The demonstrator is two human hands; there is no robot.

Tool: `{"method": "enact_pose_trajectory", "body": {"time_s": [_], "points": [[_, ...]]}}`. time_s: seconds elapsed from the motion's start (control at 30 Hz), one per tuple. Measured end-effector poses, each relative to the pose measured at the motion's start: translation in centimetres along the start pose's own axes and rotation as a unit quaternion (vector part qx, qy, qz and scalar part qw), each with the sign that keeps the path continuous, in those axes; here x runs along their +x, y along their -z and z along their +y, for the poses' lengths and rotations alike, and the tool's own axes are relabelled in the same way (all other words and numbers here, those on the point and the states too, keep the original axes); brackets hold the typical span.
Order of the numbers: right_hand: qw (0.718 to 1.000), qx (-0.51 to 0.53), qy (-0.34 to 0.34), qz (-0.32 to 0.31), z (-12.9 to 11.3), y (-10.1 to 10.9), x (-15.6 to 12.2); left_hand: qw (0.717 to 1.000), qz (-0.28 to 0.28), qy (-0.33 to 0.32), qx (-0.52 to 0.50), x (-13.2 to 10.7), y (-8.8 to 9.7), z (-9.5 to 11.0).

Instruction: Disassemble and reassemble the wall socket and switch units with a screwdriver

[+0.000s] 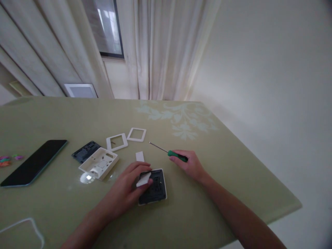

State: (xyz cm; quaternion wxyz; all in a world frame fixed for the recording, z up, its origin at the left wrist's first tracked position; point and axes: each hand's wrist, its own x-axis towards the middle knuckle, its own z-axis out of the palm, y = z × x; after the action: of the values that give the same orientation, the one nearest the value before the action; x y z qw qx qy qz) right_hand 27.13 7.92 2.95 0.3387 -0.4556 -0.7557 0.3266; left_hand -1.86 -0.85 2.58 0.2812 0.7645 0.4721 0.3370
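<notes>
My left hand [129,183] pinches a small white rectangular plate [143,180], tilted over a square switch-like unit. That unit [157,193] has a black inner face with a white rim and lies on the table. In my right hand [190,164] is a screwdriver with a green handle [176,155]; its thin metal shaft points up and left, clear of the unit. A second small white plate [139,156] lies just beyond my left hand. Part of the held plate is hidden behind my fingers.
Two white square frames [117,148] [136,139] lie farther back, one with a small dark piece inside it. To the left are an open white box [103,169], a black panel [86,151], a dark tablet [38,162], colourful bits [5,161] and a white cable [33,224].
</notes>
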Motion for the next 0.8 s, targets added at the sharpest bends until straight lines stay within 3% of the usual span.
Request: {"method": "enact_pose_trajectory", "body": {"time_s": [0.1,0.23,0.3,0.47,0.63,0.8], "points": [[0.999,0.032,-0.014,-0.023,0.3,-1.1,-0.8,0.998,0.046,-0.017,0.034,0.2,-0.2,-0.6],[0.997,0.062,-0.041,-0.022,0.7,-0.7,-1.4,0.986,0.155,-0.021,0.055,0.3,0.1,-2.3],[0.996,0.074,-0.055,-0.014,0.8,-0.5,-1.3,0.981,0.180,-0.027,0.061,0.3,0.5,-3.0],[0.992,0.100,-0.073,-0.018,0.7,-0.6,-0.9,0.982,0.157,-0.012,0.101,0.8,0.4,-3.4],[0.989,0.124,-0.079,-0.010,0.6,-0.9,-0.8,0.989,0.131,0.048,0.051,1.2,-0.5,-2.8],[0.989,0.125,-0.073,0.004,0.9,-1.1,-0.7,0.988,0.133,0.038,0.065,1.4,-0.6,-3.0]]}}
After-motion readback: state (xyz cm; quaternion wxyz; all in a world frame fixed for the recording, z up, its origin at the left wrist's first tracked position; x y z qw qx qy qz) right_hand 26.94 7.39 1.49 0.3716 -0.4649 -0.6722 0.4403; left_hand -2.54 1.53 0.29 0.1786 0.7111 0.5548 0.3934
